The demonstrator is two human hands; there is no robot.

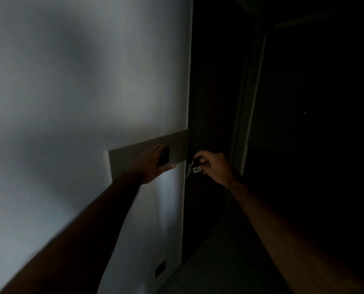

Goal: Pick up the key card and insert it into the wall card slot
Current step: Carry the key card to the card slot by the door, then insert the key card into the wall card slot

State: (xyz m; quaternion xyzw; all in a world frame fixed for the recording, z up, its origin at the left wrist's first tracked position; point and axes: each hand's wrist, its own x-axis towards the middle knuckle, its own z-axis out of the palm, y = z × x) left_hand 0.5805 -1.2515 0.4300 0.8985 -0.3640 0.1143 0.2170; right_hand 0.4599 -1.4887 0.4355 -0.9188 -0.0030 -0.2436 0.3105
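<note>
The room is very dark. On the white wall a grey panel (134, 158) carries a black rectangle (164, 156); it is too dim to tell whether this is the card slot or the key card. My left hand (150, 166) lies against the panel over that rectangle's left side, fingers above it and thumb stretched out below it. My right hand (213, 166) is just past the wall's corner, to the right of the panel, fingers closed on a bunch of keys with a small white tag (195, 169).
The wall's corner edge (187, 102) runs down just right of the panel. Beyond it are a dark door frame (248, 102) and a dark doorway. A black outlet (160, 268) sits low on the wall near the floor.
</note>
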